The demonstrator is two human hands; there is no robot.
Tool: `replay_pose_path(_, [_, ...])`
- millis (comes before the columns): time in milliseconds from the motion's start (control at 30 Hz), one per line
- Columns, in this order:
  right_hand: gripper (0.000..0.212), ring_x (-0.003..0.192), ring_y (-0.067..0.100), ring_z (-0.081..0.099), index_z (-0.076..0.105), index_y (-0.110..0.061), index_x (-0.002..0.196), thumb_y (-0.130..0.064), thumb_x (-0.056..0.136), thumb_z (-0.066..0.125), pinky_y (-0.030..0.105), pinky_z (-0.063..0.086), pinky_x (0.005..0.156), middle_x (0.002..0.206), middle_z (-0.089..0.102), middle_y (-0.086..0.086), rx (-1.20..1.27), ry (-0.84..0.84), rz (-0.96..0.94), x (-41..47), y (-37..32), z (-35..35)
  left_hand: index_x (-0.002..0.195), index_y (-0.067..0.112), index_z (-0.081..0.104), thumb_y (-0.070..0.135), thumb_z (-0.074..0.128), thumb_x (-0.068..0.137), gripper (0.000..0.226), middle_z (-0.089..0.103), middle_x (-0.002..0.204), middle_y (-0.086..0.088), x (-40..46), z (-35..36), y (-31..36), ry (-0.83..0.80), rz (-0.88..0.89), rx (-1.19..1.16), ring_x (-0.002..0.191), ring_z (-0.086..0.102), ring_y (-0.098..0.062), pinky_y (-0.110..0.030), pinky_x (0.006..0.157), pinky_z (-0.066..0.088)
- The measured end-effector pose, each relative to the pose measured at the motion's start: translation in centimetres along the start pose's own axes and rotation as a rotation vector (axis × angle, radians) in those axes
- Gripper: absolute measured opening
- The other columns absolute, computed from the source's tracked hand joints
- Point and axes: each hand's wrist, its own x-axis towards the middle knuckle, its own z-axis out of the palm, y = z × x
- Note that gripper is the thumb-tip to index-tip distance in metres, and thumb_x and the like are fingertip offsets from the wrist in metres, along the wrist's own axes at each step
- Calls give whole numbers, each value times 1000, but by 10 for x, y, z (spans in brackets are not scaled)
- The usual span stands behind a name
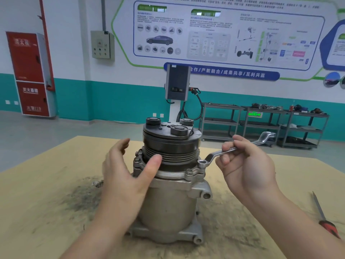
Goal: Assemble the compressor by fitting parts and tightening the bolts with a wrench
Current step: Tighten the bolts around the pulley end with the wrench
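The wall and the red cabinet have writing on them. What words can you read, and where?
Blue banner on the wall: "合作/产教融合/成果共享/互利共赢".
Red cabinet: top "消火栓", lower door "灭火器箱"; bottom line too blurred.
Green sign: too small to read.
Wall poster: small print too blurred.
Wrench: markings unreadable.

right hand [248, 165] holds wrench [220, 153] on compressor [168, 193] bolt

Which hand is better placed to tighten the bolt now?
The right hand: it grips the silver ring wrench, already seated on a flange bolt. The open left hand only steadies the grey metal compressor.
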Motion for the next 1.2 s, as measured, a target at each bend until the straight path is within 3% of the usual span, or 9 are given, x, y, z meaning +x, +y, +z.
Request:
replay_pose_path(100, [14, 38, 17, 39, 44, -10, 90, 0, 94, 34, 24, 34, 43, 54, 52, 8, 20, 11, 55, 2, 1, -1, 128, 45, 43, 80, 69, 47, 92, 58, 125, 31, 17, -12, -12, -414, -38, -185, 118, 52, 10, -24, 101, 43])
replay_pose_path(167, [16, 38, 17, 36, 42, -11, 86, 0, 93, 34, 23, 32, 42, 55, 50, 7, 35, 18, 47, 2, 5, -1, 124, 54, 45, 72, 80, 45, 89, 61, 121, 32, 20, -15, -16, -496, 3, -223, 113, 57, 9, -9, 87, 46])
replay_pose_path(367, [27, 32, 18, 34, 50, -18, 62, 2, 71, 33, 18, 30, 43, 48, 47, 6, -8, -126, -324, -16, 8, -2, 123, 54, 43, 74, 81, 40, 94, 60, 118, 35, 20, -11, -19, -463, 0, -247, 110, 58, 10, -1, 79, 45])
replay_pose_path(567, [36, 35, 18, 45, 58, -33, 81, -1, 81, 42, 19, 39, 42, 54, 57, -3, -399, -286, -781, -35, 13, -2, 118, 54, 43, 63, 81, 45, 83, 58, 114, 41, 18, -9, -20, -438, -13, -246, 106, 57, 15, 2, 76, 42])
replay_pose_path(667, [25, 44, 6, 51, 53, -38, 92, -14, 87, 50, 16, 41, 47, 63, 60, -7, -714, -353, -1033, -45, 18, 2, 121, 52, 43, 63, 81, 44, 86, 60, 115, 37, 17, -9, -19, -430, -18, -257, 107, 58, 12, 0, 78, 44])
replay_pose_path(800, [6, 45, 13, 47, 50, -29, 101, -29, 96, 47, 21, 41, 46, 63, 50, 2, -1047, -522, -1222, -53, 27, 6, 119, 51, 45, 62, 81, 44, 84, 61, 113, 35, 17, -8, -20, -427, -15, -278, 106, 59, 11, -1, 78, 44])
replay_pose_path(933, [22, 42, 13, 55, 47, -44, 104, -24, 93, 46, 19, 43, 43, 60, 61, 1, -782, -362, -928, -60, 18, 16, 114, 55, 45, 64, 81, 43, 80, 60, 111, 39, 18, -7, -21, -417, -16, -254, 104, 58, 15, 1, 74, 43])
replay_pose_path(1033, [21, 31, 22, 45, 51, -29, 93, -10, 87, 45, 21, 39, 40, 54, 59, 6, -451, -245, -617, -42, -6, 19, 111, 57, 47, 63, 82, 43, 77, 62, 111, 34, 19, -5, -26, -405, -23, -254, 104, 60, 11, -1, 75, 44])
replay_pose_path(1200, [19, 29, 17, 31, 49, -11, 92, 1, 93, 35, 20, 30, 37, 48, 50, 6, -233, -30, -184, -15, -9, 11, 116, 47, 48, 72, 83, 33, 93, 63, 111, 32, 26, -2, -30, -400, -31, -265, 105, 61, 8, -8, 81, 47])
